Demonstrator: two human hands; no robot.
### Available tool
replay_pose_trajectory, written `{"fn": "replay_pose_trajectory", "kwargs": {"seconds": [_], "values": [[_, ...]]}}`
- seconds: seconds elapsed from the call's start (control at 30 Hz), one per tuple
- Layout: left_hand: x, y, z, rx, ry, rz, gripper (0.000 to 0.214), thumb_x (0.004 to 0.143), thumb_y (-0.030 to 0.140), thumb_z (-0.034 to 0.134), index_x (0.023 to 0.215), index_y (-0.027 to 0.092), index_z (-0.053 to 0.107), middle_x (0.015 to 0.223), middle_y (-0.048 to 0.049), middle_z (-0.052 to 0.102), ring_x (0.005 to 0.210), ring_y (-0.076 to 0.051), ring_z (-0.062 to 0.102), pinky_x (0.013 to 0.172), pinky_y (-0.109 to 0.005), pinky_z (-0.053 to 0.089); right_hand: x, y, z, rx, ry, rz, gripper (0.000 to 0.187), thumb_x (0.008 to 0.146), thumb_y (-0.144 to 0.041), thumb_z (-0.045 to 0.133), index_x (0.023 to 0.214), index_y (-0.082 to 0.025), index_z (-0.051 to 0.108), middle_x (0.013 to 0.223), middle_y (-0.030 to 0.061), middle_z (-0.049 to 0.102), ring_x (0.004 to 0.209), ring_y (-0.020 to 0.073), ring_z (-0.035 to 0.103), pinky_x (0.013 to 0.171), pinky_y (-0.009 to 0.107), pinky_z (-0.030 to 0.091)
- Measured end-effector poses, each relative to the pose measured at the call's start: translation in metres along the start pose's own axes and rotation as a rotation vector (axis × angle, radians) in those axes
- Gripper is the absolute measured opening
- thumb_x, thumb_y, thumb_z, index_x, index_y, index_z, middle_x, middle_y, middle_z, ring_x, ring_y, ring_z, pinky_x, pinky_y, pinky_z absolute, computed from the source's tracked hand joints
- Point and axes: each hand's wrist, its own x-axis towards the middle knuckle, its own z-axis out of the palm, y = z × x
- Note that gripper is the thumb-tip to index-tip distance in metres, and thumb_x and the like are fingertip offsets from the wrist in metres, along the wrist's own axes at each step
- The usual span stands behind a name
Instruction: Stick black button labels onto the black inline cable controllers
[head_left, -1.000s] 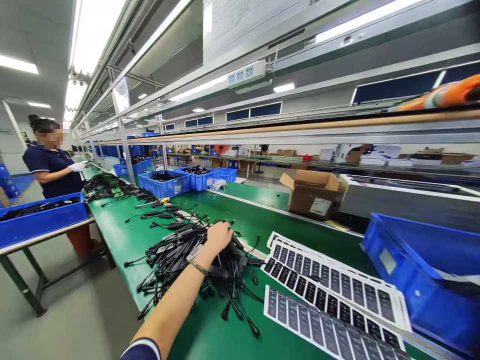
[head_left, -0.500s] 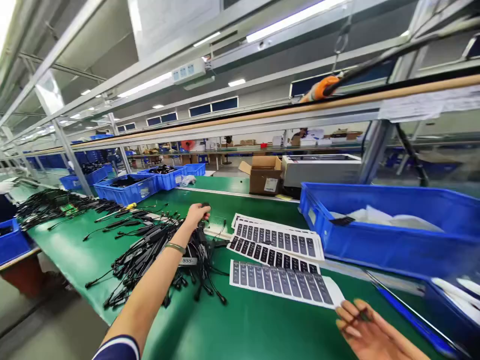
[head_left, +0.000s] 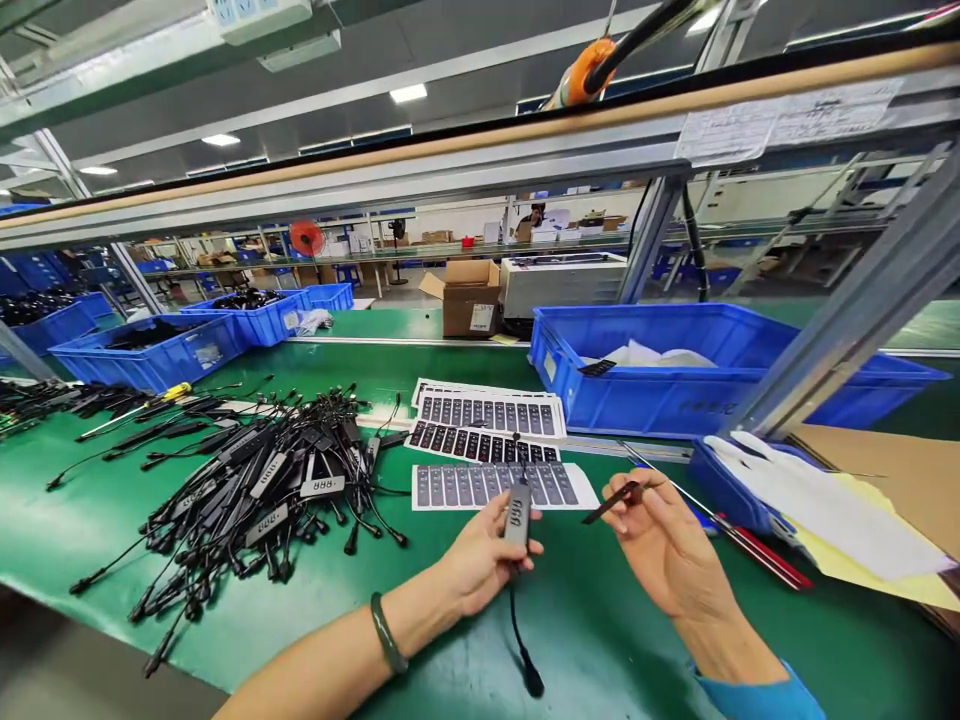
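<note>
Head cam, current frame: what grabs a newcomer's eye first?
Dead centre, the left hand holds up a small grey adapter with its cable dangling, while the right hand pinches a thin dark label strip beside it. To the left, a big tangled pile of black cabled adapters sprawls over the green bench. Behind the hands lie label sheets, with a blue bin to their right.
</note>
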Motion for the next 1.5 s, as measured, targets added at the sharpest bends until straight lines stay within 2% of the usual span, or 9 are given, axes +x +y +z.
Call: {"fn": "replay_pose_trajectory", "kwargs": {"seconds": [0.07,0.17,0.3,0.4,0.53,0.73,1.13,1.5], "values": [[-0.004,-0.008,-0.003,0.028,-0.084,-0.065,0.066,0.053,-0.007,0.069,0.113,0.02,0.062,0.119,-0.0084,0.06,0.079,-0.014,0.066,0.069,-0.025,0.048,-0.002,0.002,0.0,0.007,-0.022,-0.026,0.027,0.065,-0.038,0.084,0.079,-0.025,0.066,0.072,-0.0019,0.053,0.061,0.0107,0.046,0.048,0.019,0.04],[-0.007,-0.015,-0.008,0.033,-0.077,-0.117,0.067,0.055,-0.003,0.076,0.117,0.016,0.057,0.106,-0.0104,0.066,0.084,-0.018,0.069,0.081,-0.032,0.049,-0.007,0.011,0.0,-0.033,-0.012,0.013,0.025,0.068,-0.04,0.081,0.082,-0.025,0.065,0.073,-0.0012,0.054,0.061,0.0114,0.046,0.048,0.02,0.04],[-0.01,-0.02,-0.013,0.044,-0.047,-0.152,0.076,0.058,0.007,0.08,0.124,0.022,0.044,0.103,-0.0096,0.068,0.079,-0.019,0.071,0.072,-0.032,0.052,-0.017,0.033,0.002,-0.151,0.032,0.122,0.028,0.07,-0.04,0.081,0.085,-0.023,0.064,0.071,-0.002,0.054,0.057,0.0102,0.046,0.047,0.02,0.04],[-0.011,-0.022,-0.014,0.101,-0.07,-0.136,0.07,0.058,0.012,0.082,0.12,0.021,0.049,0.103,-0.0079,0.066,0.075,-0.018,0.071,0.065,-0.028,0.052,-0.025,0.047,0.005,-0.263,0.033,0.129,0.03,0.07,-0.038,0.082,0.085,-0.022,0.062,0.069,-0.0037,0.052,0.052,0.0078,0.044,0.045,0.018,0.039],[-0.01,-0.023,-0.016,0.141,-0.116,-0.122,0.076,0.062,0.021,0.085,0.129,0.02,0.049,0.099,-0.0092,0.067,0.074,-0.019,0.071,0.063,-0.028,0.052,-0.03,0.056,0.005,-0.355,0.015,0.1,0.028,0.074,-0.037,0.08,0.088,-0.022,0.061,0.068,-0.0048,0.051,0.05,0.0073,0.045,0.043,0.018,0.039],[-0.008,-0.02,-0.016,0.111,-0.161,-0.15,0.071,0.061,0.023,0.086,0.126,0.02,0.057,0.099,-0.0109,0.068,0.077,-0.02,0.071,0.069,-0.03,0.053,-0.032,0.059,0.001,-0.429,0.008,0.123,0.027,0.075,-0.038,0.078,0.089,-0.021,0.061,0.068,-0.0039,0.052,0.047,0.0077,0.047,0.04,0.019,0.041],[-0.007,-0.022,-0.017,0.073,-0.253,-0.2,0.069,0.067,0.022,0.084,0.13,0.023,0.055,0.093,-0.0092,0.068,0.078,-0.022,0.072,0.074,-0.035,0.052,-0.036,0.058,0.005,-0.471,-0.024,0.162,0.027,0.073,-0.039,0.079,0.085,-0.021,0.062,0.063,-0.0047,0.052,0.04,0.0063,0.046,0.035,0.018,0.042],[-0.006,-0.022,-0.017,0.057,-0.281,-0.202,0.068,0.07,0.024,0.082,0.131,0.024,0.054,0.091,-0.0076,0.068,0.077,-0.019,0.071,0.071,-0.031,0.053,-0.037,0.054,0.007,-0.517,-0.008,0.154,0.027,0.073,-0.039,0.079,0.085,-0.021,0.062,0.064,-0.0039,0.052,0.04,0.0071,0.047,0.034,0.018,0.043]]}}
